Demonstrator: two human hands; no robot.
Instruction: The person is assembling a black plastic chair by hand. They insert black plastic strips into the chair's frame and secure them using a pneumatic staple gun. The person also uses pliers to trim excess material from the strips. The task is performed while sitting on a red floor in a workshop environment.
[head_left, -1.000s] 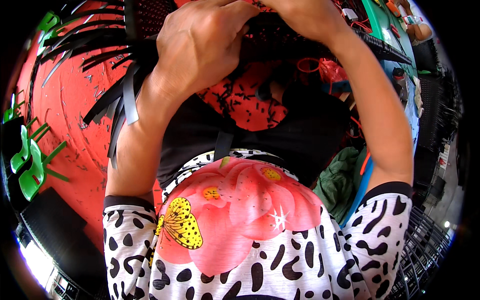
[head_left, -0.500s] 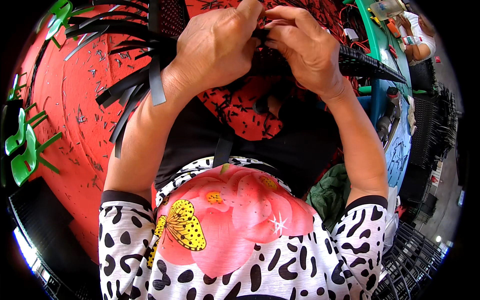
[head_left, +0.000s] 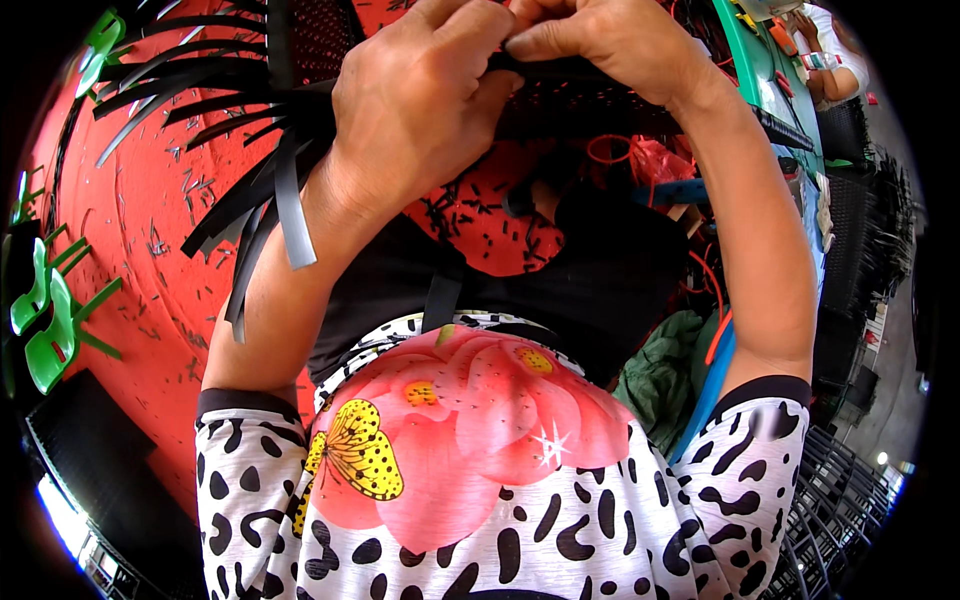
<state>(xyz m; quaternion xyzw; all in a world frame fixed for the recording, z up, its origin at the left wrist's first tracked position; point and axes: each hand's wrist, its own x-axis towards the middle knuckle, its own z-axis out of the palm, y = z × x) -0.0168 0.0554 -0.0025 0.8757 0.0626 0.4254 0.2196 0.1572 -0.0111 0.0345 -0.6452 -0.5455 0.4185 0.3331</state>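
My left hand (head_left: 420,110) and my right hand (head_left: 610,45) meet at the top of the view, both pinching the edge of a black woven basket piece (head_left: 590,100) made of flat plastic strips. Loose black strip ends (head_left: 250,170) fan out to the left of my left wrist. The spot where the fingers meet is partly cut off by the upper edge of the picture.
A red floor (head_left: 140,270) strewn with short black offcuts lies below. Green plastic strips (head_left: 45,320) sit at the far left. Black woven baskets (head_left: 850,270) are stacked at the right. Another person's hands (head_left: 815,40) work at a green table, top right.
Both hands and the basket piece have come lower and closer into view. The fingers keep working on the same edge.
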